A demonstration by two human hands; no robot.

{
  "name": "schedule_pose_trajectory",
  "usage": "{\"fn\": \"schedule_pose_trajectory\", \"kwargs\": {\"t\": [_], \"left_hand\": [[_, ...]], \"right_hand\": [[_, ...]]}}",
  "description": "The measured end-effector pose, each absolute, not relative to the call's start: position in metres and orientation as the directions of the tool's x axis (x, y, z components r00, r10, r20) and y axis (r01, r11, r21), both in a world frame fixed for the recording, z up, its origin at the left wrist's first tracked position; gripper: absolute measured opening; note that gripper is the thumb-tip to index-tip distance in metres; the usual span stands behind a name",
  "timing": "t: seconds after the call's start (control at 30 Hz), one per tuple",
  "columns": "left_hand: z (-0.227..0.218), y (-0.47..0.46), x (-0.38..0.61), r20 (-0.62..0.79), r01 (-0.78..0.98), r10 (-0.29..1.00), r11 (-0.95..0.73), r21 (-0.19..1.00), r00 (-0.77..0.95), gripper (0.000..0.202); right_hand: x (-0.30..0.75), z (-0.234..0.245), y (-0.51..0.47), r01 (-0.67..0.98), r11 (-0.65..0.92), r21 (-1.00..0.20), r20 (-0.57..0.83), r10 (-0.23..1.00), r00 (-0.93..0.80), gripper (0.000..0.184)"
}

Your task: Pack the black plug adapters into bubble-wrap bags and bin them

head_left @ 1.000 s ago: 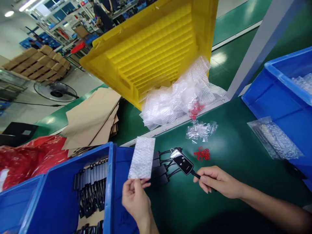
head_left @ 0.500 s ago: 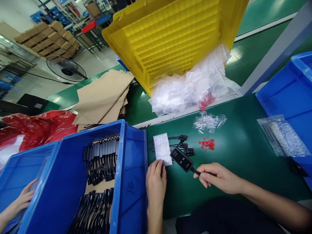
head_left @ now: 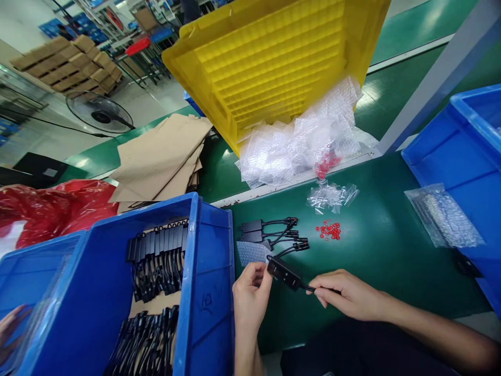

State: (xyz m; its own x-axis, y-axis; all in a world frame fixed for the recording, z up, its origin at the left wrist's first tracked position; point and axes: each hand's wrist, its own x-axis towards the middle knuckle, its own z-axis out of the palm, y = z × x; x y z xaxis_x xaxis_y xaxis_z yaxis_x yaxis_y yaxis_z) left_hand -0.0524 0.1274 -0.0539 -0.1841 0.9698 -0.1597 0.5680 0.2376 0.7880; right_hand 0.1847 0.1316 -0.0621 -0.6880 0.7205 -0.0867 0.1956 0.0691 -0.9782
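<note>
My right hand pinches the cable of a small black adapter box and holds it just over the green table. My left hand is closed at the box's left end, its fingers on the edge of a small bubble-wrap bag that lies flat on the table. Behind the bag rest two or three more black adapters with cables and connectors. Red caps are scattered just to their right.
A blue bin of black adapters stands at my left. Behind are a tilted yellow crate, a heap of bubble bags, a crumpled clear bag and cardboard sheets. Another blue bin and bubble bag sit right. Someone else's hand shows lower left.
The bubble-wrap bag came down from upright in my left hand to flat on the table. The adapter box moved down and left, toward the bag's edge. The camera shifted.
</note>
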Motion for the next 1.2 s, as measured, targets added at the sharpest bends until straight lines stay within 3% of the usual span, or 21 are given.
{"fn": "schedule_pose_trajectory", "kwargs": {"t": [0.13, 0.27, 0.43, 0.6, 0.7, 0.83, 1.0, 1.1, 1.2], "left_hand": [[-0.05, 0.126, -0.049, -0.156, 0.478, 0.962, 0.247, 0.843, -0.223, 0.021], [-0.045, 0.128, -0.04, 0.052, 0.57, 0.969, 0.099, 0.815, -0.243, 0.015], [-0.035, 0.123, -0.016, 0.265, 0.673, 0.96, -0.135, 0.727, -0.093, 0.009], [-0.027, 0.108, 0.009, 0.212, 0.609, 0.964, -0.268, 0.747, 0.164, 0.012], [-0.022, 0.107, 0.005, 0.21, 0.658, 0.945, -0.326, 0.679, 0.251, 0.013], [-0.019, 0.12, -0.018, 0.14, 0.743, 0.912, -0.397, 0.539, 0.386, 0.04], [-0.026, 0.134, -0.027, -0.032, 0.647, 0.828, -0.413, 0.641, 0.56, 0.016], [-0.031, 0.131, -0.02, -0.014, 0.635, 0.856, -0.374, 0.676, 0.518, 0.016], [-0.031, 0.126, -0.01, 0.032, 0.608, 0.86, -0.387, 0.694, 0.51, 0.014]], "right_hand": [[0.187, -0.066, 0.132, 0.283, 0.131, -0.95, -0.105, 0.72, -0.686, 0.029], [0.19, -0.065, 0.129, 0.329, 0.141, -0.934, -0.131, 0.721, -0.681, 0.032], [0.182, -0.066, 0.129, 0.354, 0.084, -0.932, -0.15, 0.799, -0.583, 0.029], [0.178, -0.069, 0.134, 0.338, 0.039, -0.94, -0.14, 0.861, -0.489, 0.05], [0.185, -0.065, 0.136, 0.426, 0.245, -0.871, -0.04, 0.829, -0.557, 0.044], [0.197, -0.058, 0.135, 0.506, 0.528, -0.682, 0.044, 0.72, -0.692, 0.036], [0.207, -0.053, 0.131, 0.502, 0.539, -0.676, 0.054, 0.716, -0.696, 0.036], [0.209, -0.046, 0.127, 0.554, 0.531, -0.641, 0.116, 0.78, -0.614, 0.04], [0.205, -0.038, 0.125, 0.581, 0.544, -0.605, 0.14, 0.791, -0.596, 0.028]]}}
